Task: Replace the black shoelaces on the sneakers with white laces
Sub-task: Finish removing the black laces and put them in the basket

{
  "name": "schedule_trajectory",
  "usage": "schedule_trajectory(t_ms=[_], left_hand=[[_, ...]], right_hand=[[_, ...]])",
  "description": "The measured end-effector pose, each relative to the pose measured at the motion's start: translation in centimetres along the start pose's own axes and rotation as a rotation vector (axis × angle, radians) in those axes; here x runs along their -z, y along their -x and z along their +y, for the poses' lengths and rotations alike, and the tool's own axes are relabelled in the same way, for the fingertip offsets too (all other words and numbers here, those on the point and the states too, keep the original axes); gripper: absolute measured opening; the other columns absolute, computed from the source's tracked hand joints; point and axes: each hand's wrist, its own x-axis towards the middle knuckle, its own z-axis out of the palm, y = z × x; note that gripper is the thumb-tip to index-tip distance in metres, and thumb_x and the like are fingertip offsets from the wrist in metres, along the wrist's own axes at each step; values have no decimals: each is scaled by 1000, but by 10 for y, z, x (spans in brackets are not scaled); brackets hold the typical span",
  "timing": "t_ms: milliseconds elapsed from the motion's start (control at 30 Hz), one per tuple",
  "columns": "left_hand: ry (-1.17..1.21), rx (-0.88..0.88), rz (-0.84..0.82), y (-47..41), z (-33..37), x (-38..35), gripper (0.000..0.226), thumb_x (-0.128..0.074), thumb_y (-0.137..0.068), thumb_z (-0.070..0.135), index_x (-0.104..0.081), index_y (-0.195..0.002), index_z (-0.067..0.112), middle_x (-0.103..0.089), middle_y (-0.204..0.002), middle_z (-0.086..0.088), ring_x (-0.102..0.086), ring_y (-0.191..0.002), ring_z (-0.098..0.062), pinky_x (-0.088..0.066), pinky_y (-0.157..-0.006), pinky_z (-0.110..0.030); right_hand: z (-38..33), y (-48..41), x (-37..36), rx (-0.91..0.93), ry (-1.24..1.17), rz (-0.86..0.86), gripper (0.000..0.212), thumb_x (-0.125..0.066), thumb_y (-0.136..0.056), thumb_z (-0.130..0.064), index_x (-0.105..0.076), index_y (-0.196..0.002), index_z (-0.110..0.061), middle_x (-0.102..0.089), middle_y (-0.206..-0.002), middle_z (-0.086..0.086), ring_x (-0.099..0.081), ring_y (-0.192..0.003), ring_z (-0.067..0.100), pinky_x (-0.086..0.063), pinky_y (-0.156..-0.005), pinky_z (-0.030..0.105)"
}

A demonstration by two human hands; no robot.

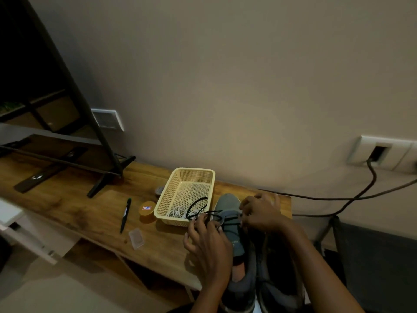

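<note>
Two dark grey sneakers stand side by side at the table's near right end: the left sneaker (234,240) with its tongue up, and the right sneaker (279,274) behind my forearm. A black lace (216,215) runs across the left sneaker's lower eyelets and loops into the yellow basket (180,177). My left hand (207,242) pinches the lace at the shoe's left side. My right hand (261,213) grips the shoe's right side near the toe, fingers on the lace there. White laces (178,212) lie coiled in the basket.
On the wooden table (90,213) lie a pen (125,214), an orange round tin (147,210) and a small clear plastic case (136,238). A TV on black feet (106,179) stands at the left. Cables (361,195) hang from a wall socket at the right.
</note>
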Motion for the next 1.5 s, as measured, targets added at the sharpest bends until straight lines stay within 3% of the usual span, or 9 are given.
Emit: schedule_trajectory(t_ms=[233,367,500,633,767,933,1100,1300,1500], left_hand=[[21,-10,-15,0,-1,0,31,-87,-52,17,-65,-71,27,-63,-114,1,-43,-115,-24,-25,-90,-46],[-1,-9,-32,-2,0,2,31,-86,-52,16,-65,-73,25,-63,-113,0,-44,-114,-25,-25,-90,-45],[-20,57,-68,-3,0,4,28,-85,-58,13,-64,-74,23,-63,-116,-2,-51,-114,-29,-35,-88,-50],[-22,-9,-97,-2,2,9,29,-85,-55,17,-62,-73,25,-63,-111,-1,-54,-112,-30,-38,-89,-54],[-15,-78,-92,-14,9,11,36,-84,-55,24,-63,-84,28,-59,-119,-1,-42,-120,-27,-28,-95,-50],[-113,-263,-349,-43,24,18,28,-61,-84,36,-57,-112,32,-25,-150,4,-7,-141,-25,-3,-109,-50],[-193,-251,-522,-57,32,11,23,-58,-87,40,-59,-110,34,-22,-152,3,-2,-142,-26,-1,-112,-52],[-225,-254,-502,-58,37,2,26,-50,-92,36,-61,-115,29,-26,-149,5,-6,-141,-24,0,-111,-50],[-171,-231,-462,-59,36,-3,29,-41,-97,33,-52,-123,27,-27,-147,7,-10,-139,-19,-1,-111,-46]], right_hand=[[-29,-10,-22,40,187,-52,31,-44,-92,-38,-67,-106,-23,-30,-148,-3,-5,-142,31,10,-107,64],[-31,-11,-32,77,212,-10,25,-49,-90,-30,-68,-103,-20,-40,-139,-4,-10,-140,30,10,-107,65],[-21,-6,-12,97,184,-7,20,-52,-87,-27,-69,-95,-21,-46,-130,-7,-22,-133,25,5,-110,61],[2,-3,10,-75,29,201,20,-52,-90,-33,-67,-102,-27,-51,-131,-10,-35,-128,22,-11,-111,49],[16,-4,10,-319,88,298,41,-50,-89,-45,-53,-128,-31,-25,-152,-2,-26,-134,28,-21,-107,46],[-1,-8,-11,-155,160,254,30,-51,-87,-42,-71,-98,-24,-49,-131,-8,-28,-130,25,-12,-110,52],[-1,-8,-24,-141,171,118,43,-51,-86,-53,-70,-103,-18,-48,-132,-6,-20,-135,27,3,-109,60],[0,-8,-33,-184,66,124,45,-49,-85,-56,-69,-102,-19,-54,-130,-7,-14,-139,24,8,-107,60],[-7,-6,-32,-247,73,210,37,-51,-84,-50,-66,-96,-18,-62,-111,-1,-21,-136,24,5,-110,57]])
